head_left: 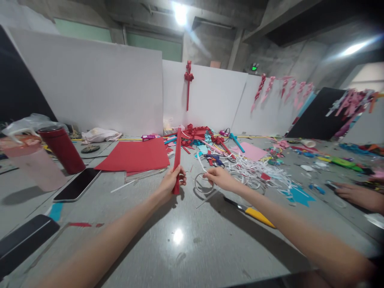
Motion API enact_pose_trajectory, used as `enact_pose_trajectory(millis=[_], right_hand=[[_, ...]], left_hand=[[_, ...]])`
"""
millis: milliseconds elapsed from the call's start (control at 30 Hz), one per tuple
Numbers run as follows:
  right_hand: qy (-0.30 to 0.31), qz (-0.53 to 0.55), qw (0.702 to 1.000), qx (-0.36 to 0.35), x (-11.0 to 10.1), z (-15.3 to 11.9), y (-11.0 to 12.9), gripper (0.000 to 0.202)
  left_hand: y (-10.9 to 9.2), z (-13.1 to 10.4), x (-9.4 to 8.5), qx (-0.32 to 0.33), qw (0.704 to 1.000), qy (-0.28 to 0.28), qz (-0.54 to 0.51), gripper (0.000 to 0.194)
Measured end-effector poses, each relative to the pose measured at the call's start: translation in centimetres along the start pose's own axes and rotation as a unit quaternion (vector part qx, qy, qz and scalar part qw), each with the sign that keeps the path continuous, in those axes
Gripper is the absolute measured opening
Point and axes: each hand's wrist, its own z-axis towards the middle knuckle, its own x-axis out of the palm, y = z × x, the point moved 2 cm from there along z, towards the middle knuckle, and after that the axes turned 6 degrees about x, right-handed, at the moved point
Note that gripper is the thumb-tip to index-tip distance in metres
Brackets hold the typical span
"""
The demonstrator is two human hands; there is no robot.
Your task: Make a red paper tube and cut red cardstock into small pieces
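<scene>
My left hand (172,180) is closed round a narrow red paper tube (178,150), which stands nearly upright over the middle of the table. To its right, my right hand (220,178) pinches a thin white strip (201,161) between thumb and fingertips. A pale ring-shaped loop (196,185) hangs or lies just below those fingertips; whether it is part of the strip I cannot tell. Under my right forearm lies a utility knife (259,216) with a yellow handle and dark blade end. Red paper sheets (138,154) are stacked left of the tube.
White strips (258,172) and coloured scraps heap up at the right centre, with blue-handled scissors (214,159) behind. A phone (78,185), a red tumbler (63,150) and a pink bottle (33,164) stand or lie left. Another person's hand (357,194) rests far right.
</scene>
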Motion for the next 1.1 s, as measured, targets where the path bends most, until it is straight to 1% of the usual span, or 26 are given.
enact_pose_trajectory(millis=[67,100,133,167,200,233,267,300,333,367,400,433,467,500,533,567,633,733,800,867,933,1033,1100], right_hand=[[0.02,-0.017,1.0,-0.009,1.1,1.4,-0.3,0.046],[0.023,-0.028,0.999,-0.018,1.6,2.2,-0.2,0.045],[0.013,-0.039,0.999,-0.031,2.2,2.9,0.0,0.043],[-0.012,-0.05,0.998,-0.046,2.7,3.6,0.4,0.037],[-0.061,-0.054,0.995,-0.064,3.1,4.2,0.8,0.029],[-0.125,-0.047,0.987,-0.085,3.5,4.7,1.4,0.021],[-0.178,-0.031,0.978,-0.103,3.9,5.0,2.0,0.017],[-0.208,-0.003,0.971,-0.114,4.4,5.1,2.7,0.019],[-0.209,0.035,0.97,-0.115,5.0,5.2,3.3,0.023],[-0.179,0.083,0.975,-0.106,5.7,5.2,3.9,0.029],[-0.123,0.14,0.978,-0.092,6.4,5.0,4.5,0.036],[-0.053,0.2,0.975,-0.08,7.3,4.8,5.1,0.044],[0.015,0.251,0.965,-0.073,8.0,4.5,5.7,0.049],[0.066,0.291,0.952,-0.072,8.7,4.2,6.2,0.053],[0.099,0.319,0.94,-0.074,9.2,3.9,6.6,0.055],[0.112,0.335,0.932,-0.075,9.5,3.6,6.9,0.056],[0.102,0.346,0.93,-0.075,9.8,3.1,7.1,0.057],[0.072,0.341,0.934,-0.077,9.6,2.7,6.7,0.052],[0.072,0.348,0.932,-0.069,9.5,2.4,6.0,0.049],[0.093,0.361,0.926,-0.05,9.3,1.9,5.2,0.046],[0.121,0.372,0.92,-0.029,9.1,1.2,4.5,0.046],[0.157,0.382,0.911,-0.003,8.8,-0.1,3.7,0.046],[0.171,0.383,0.908,0.009,8.5,-0.9,3.4,0.045]], left_hand=[[-0.1,0.2,-0.2,-0.013,0.998,0.01,-0.06,0.04],[-0.2,0.3,-0.1,-0.016,0.996,0.013,-0.086,0.04],[-0.3,0.4,-0.1,-0.015,0.995,0.012,-0.103,0.04],[-0.5,0.4,0.0,-0.009,0.994,0.004,-0.11,0.039],[-0.7,0.5,0.0,0.003,0.994,-0.009,-0.109,0.039],[-0.9,0.6,0.0,0.019,0.994,-0.029,-0.101,0.039],[-1.1,0.6,0.0,0.037,0.994,-0.052,-0.091,0.038],[-1.3,0.7,0.0,0.056,0.992,-0.078,-0.082,0.038],[-1.5,0.7,0.0,0.071,0.989,-0.103,-0.078,0.038],[-1.6,0.7,0.0,0.083,0.986,-0.12,-0.081,0.037],[-1.6,0.6,0.0,0.088,0.984,-0.126,-0.088,0.037],[-1.7,0.5,0.1,0.085,0.984,-0.122,-0.095,0.038],[-1.6,0.3,0.2,0.075,0.986,-0.11,-0.096,0.04],[-1.5,0.1,0.3,0.06,0.99,-0.094,-0.092,0.043],[-1.4,-0.1,0.5,0.044,0.993,-0.079,-0.082,0.046],[-1.3,-0.4,0.6,0.031,0.995,-0.067,-0.069,0.049],[-1.0,-0.8,1.0,0.021,0.997,-0.052,-0.051,0.052],[-0.7,-0.9,1.4,0.042,0.996,-0.039,-0.063,0.048],[-0.7,-0.7,1.3,0.063,0.994,-0.047,-0.078,0.043],[-0.9,-0.5,0.9,0.072,0.992,-0.068,-0.08,0.042],[-1.1,-0.3,0.2,0.057,0.993,-0.089,-0.059,0.044],[-1.2,-0.2,-0.6,0.026,0.996,-0.08,-0.009,0.051],[-1.2,-0.2,-0.8,0.02,0.997,-0.073,0.011,0.055]])
